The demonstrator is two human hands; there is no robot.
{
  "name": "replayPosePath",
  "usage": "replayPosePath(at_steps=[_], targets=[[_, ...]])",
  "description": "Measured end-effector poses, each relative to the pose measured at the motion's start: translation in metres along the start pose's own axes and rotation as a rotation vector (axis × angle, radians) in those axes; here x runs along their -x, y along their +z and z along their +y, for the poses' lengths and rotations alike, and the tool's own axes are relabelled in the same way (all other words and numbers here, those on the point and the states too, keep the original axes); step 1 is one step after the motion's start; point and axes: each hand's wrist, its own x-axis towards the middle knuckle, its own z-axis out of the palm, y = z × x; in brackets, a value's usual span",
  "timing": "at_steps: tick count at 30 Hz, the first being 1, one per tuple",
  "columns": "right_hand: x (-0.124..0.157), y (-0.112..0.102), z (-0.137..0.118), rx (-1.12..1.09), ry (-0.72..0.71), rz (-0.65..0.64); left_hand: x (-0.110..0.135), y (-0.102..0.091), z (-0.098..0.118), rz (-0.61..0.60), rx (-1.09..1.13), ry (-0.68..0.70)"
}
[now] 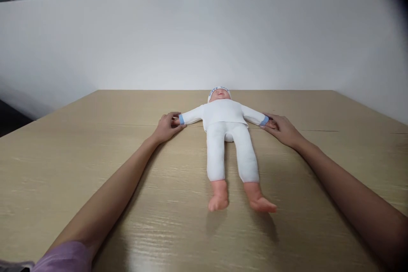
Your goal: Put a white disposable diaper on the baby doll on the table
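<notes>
A white-clothed doll (225,114) lies face-up on the bench (79,148), arms spread, bare feet nearest; the left hand (165,128) has its fingers curled around one doll hand (175,122); the right hand (286,131) likewise holds the other.

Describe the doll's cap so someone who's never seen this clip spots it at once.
On the wooden table, in front of the white wall, a doll lies face up, feet toward the camera. At its far end, the cap covers the top of its head. It is white like the shirt and trousers, but dark markings across its front set it apart.
</notes>
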Motion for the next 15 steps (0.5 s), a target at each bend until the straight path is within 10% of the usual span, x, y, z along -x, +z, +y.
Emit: replayPosePath(at_steps=[15], targets=[[0.004,-0.002,0.021,-0.101,0.186,0.095,-0.003,-0.008,-0.005,0.086,0.134,-0.180]])
